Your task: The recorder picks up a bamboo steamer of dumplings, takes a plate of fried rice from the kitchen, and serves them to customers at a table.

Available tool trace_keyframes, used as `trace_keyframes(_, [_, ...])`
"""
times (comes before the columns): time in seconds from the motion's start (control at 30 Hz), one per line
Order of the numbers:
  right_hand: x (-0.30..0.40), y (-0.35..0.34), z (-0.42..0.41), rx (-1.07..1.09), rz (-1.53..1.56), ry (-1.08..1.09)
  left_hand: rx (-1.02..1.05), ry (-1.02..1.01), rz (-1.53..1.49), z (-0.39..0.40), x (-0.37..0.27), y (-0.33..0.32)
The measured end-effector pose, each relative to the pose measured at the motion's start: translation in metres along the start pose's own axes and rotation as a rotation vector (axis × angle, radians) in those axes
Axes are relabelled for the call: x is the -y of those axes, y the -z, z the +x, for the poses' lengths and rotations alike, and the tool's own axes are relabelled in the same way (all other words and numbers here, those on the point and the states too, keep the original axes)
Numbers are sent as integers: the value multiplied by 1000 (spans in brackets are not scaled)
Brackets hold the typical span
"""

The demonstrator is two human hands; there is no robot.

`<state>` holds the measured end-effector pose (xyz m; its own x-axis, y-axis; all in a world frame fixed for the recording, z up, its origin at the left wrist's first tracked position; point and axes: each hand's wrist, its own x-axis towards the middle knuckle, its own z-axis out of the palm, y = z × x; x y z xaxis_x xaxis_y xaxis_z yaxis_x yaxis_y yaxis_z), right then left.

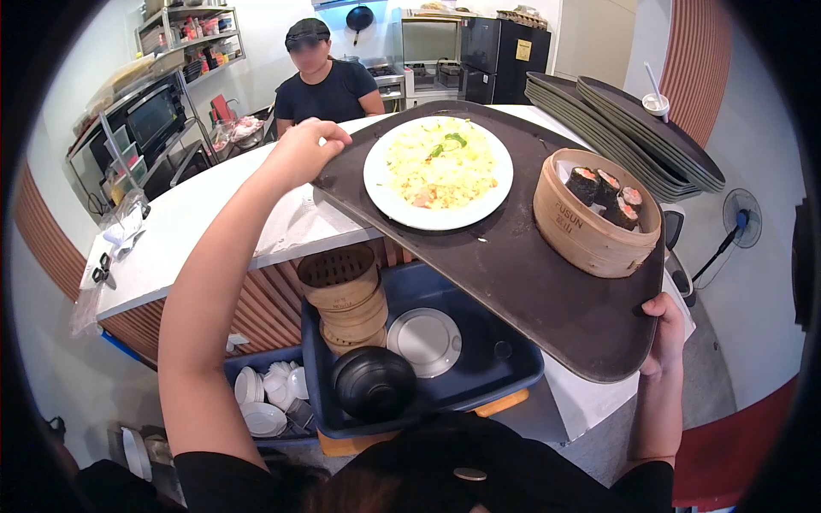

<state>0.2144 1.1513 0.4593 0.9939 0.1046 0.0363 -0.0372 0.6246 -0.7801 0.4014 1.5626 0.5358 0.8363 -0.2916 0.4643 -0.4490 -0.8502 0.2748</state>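
Both my hands hold a dark serving tray (474, 276) by opposite edges, above the counter and a blue tub. My left hand (314, 149) grips its far left rim, thumb and fingers closed on it. At the near right corner my right hand (667, 330) clasps the rim, its fingers partly hidden under the tray. A white plate (378, 205) of fried rice (442, 173) with a green garnish lies on the tray's left part. To its right stands a round bamboo steamer (577, 240) holding several seaweed-wrapped rolls (606, 192) on white paper.
A stack of dark trays (616, 141) stands on the white counter (224, 224); a small cup rests on top. Below, a blue tub (487, 385) holds bamboo steamers (349, 301), a plate (424, 343) and a black bowl (374, 383). Another person (327, 90) stands beyond the counter. A fan (742, 218) is at right.
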Motion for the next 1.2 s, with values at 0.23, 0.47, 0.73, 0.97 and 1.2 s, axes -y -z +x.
trace_keyframes(0.23, [-2, -5, -1, -11, 31, 24, -37, -132, 4, -63, -54, -5])
trace_keyframes(0.47, [-2, -1, 0, 18, 55, 32, 35, -129, 38, -59, -70, -5])
trace_keyframes(0.73, [-1, 3, 1, 51, 68, 2, 38, -142, 28, -69, -79, 2])
trace_keyframes(0.97, [2, 0, 0, 35, 61, 14, -178, -22, 57, -38, -39, -3])
trace_keyframes(1.2, [0, -11, 0, -51, 149, 3, 192, 373, -25, 43, 39, -21])
